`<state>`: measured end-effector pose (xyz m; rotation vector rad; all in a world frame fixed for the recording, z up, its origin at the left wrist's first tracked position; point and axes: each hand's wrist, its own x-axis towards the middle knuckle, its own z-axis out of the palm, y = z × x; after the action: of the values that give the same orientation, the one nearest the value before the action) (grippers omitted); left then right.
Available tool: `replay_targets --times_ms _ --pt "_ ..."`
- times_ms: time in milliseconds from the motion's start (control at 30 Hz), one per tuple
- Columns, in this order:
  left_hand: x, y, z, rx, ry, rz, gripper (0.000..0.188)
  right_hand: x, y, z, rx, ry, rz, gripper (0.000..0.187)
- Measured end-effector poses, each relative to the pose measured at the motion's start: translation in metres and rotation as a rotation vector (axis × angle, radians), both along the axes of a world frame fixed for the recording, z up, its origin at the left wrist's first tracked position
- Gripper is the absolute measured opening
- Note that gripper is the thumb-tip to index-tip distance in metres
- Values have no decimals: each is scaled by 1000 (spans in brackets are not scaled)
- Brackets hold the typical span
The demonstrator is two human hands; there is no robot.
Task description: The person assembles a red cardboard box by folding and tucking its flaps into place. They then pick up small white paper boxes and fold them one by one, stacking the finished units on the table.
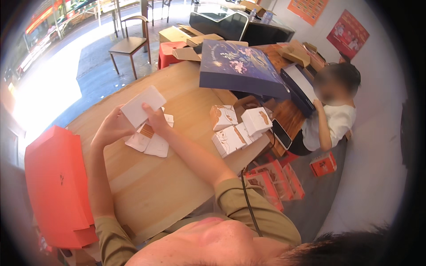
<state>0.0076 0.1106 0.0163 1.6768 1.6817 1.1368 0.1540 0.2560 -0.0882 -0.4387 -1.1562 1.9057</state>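
A small white cardboard box (143,105) is held up over the left part of the wooden table. My left hand (111,127) grips its lower left side, fingers partly hidden behind it. From the right, my right hand (156,119) closes on the same box, thumb pressed against its face. Below my hands lie unfolded white carton blanks (156,145) with a brown patch, flat on the tabletop. To the right of my right forearm, several folded white boxes with brown drawings (228,139) are stacked together.
A large dark blue printed box (242,66) lies at the table's far side, near open brown cartons (295,53). A phone (282,134) rests by the white boxes. A red-orange carton (57,186) stands at left. Another person (330,119) sits at right, above red packages (275,179).
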Motion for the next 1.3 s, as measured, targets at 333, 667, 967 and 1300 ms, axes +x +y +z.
replay_targets --times_ms 333,667,967,1300 --pt "-16 22 -26 94 -40 147 32 11 -5 24 82 -72 -19 47" --pt "-27 2 4 -85 -329 -18 31 18 -14 42 216 -228 -18 41" --pt "-22 7 -2 -114 -136 219 44 7 10 7 114 -47 71 40" --pt "4 16 -32 47 615 272 66 5 -6 8 548 -239 -174 46"
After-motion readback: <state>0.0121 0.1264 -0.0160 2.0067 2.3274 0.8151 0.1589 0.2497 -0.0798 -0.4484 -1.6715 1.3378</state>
